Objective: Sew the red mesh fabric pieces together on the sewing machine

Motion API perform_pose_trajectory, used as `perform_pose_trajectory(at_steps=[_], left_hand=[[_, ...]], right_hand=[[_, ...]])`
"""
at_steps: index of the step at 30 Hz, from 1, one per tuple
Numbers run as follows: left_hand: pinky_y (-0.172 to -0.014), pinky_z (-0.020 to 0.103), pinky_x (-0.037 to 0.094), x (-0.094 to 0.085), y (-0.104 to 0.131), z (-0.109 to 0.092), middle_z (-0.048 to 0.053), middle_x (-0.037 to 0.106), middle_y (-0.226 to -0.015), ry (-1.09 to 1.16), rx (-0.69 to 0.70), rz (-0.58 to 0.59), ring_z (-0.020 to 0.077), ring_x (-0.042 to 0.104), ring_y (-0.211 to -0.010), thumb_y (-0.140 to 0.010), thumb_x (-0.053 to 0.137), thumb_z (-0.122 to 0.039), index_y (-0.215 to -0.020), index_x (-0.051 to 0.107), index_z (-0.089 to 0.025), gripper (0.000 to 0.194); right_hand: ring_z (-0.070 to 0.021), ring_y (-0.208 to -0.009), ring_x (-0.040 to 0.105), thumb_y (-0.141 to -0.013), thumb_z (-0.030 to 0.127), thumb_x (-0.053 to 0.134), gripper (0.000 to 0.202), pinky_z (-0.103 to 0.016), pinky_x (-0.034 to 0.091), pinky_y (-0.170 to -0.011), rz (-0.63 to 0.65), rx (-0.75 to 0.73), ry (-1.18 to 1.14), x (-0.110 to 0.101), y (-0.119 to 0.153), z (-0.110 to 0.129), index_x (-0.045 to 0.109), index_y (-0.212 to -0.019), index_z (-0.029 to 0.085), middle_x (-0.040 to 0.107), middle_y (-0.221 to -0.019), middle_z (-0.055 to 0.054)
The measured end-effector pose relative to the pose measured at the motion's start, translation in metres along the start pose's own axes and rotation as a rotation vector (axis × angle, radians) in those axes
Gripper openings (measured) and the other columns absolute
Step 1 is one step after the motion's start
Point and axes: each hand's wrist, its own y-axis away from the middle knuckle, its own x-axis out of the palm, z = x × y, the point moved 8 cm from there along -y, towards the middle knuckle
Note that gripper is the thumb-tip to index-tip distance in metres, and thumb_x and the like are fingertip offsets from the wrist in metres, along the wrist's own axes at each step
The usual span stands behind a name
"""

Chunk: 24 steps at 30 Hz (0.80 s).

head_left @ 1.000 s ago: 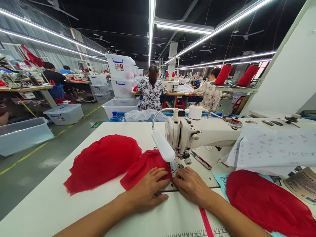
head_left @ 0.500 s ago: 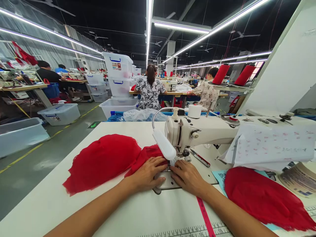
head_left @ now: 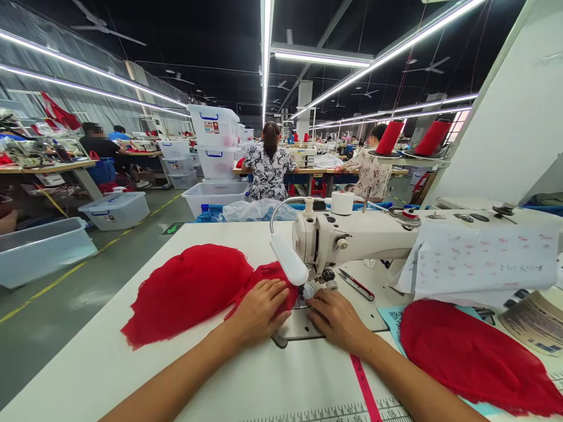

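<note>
My left hand lies on the near end of a red fabric piece, fingers stretched out flat over the cloth and thumb apart. The fabric spreads left across the white table, its narrower end bunched beside the needle area of a white sewing machine. My right hand rests on the metal needle plate, just right of the presser foot, fingers extended and thumb apart; no cloth shows in it. A white lamp head partly covers the needle.
Red-handled snips lie on the machine bed. At right are another red fabric piece on blue paper, a tape roll and a hanging paper sheet. A ruler strip runs along the front edge. Co-workers sit ahead.
My left hand and the red fabric under it have shifted slightly left, away from the needle. A gap now shows by the presser foot. My right hand stays nearly in place.
</note>
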Motion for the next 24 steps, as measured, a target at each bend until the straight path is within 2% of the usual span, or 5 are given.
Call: perform_pose_trajectory(at_steps=[4, 8, 12, 19, 24], left_hand=[[-0.092, 0.049, 0.039, -0.007, 0.018, 0.002, 0.017, 0.055, -0.12, -0.172, -0.167, 0.102, 0.0319, 0.049, -0.111, -0.086, 0.046, -0.034, -0.117, 0.056, -0.011, 0.04], [-0.077, 0.049, 0.044, -0.009, 0.036, -0.026, 0.017, 0.065, -0.093, -0.264, -0.223, 0.21, 0.0315, 0.059, -0.086, -0.084, 0.046, -0.046, -0.115, 0.057, -0.01, 0.049], [-0.07, 0.045, 0.045, -0.014, 0.035, -0.045, 0.012, 0.064, -0.077, -0.285, -0.218, 0.171, 0.0255, 0.058, -0.07, -0.088, 0.039, -0.03, -0.098, 0.063, -0.01, 0.033], [-0.081, 0.041, 0.047, -0.018, 0.025, -0.047, 0.012, 0.061, -0.102, -0.068, -0.143, -0.043, 0.0242, 0.057, -0.093, -0.085, 0.036, -0.012, -0.098, 0.06, -0.013, 0.028], [-0.095, 0.047, 0.042, -0.004, 0.034, -0.061, 0.014, 0.051, -0.127, 0.03, -0.063, 0.06, 0.0285, 0.045, -0.117, -0.086, 0.039, -0.021, -0.119, 0.052, -0.011, 0.036]], right_hand=[[-0.0184, -0.074, 0.054, -0.086, 0.019, 0.042, 0.021, -0.03, 0.043, -0.065, -0.007, 0.069, -0.034, -0.001, 0.002, -0.006, 0.061, -0.095, 0.018, 0.059, -0.082, -0.007], [-0.0189, -0.074, 0.056, -0.088, 0.021, 0.037, 0.027, -0.031, 0.044, -0.066, -0.015, 0.121, -0.091, -0.003, 0.004, -0.013, 0.063, -0.094, 0.018, 0.061, -0.083, -0.007], [-0.0192, -0.075, 0.056, -0.088, 0.019, 0.036, 0.028, -0.031, 0.045, -0.067, -0.016, 0.125, -0.103, -0.004, 0.005, -0.015, 0.063, -0.093, 0.018, 0.062, -0.082, -0.007], [-0.018, -0.076, 0.056, -0.087, 0.014, 0.039, 0.025, -0.03, 0.043, -0.069, 0.01, 0.087, -0.103, -0.006, 0.005, -0.013, 0.063, -0.091, 0.018, 0.061, -0.082, -0.006], [-0.0175, -0.077, 0.055, -0.085, 0.012, 0.043, 0.021, -0.031, 0.042, -0.073, 0.014, 0.009, -0.129, -0.01, 0.005, -0.009, 0.063, -0.089, 0.019, 0.061, -0.081, -0.005]])
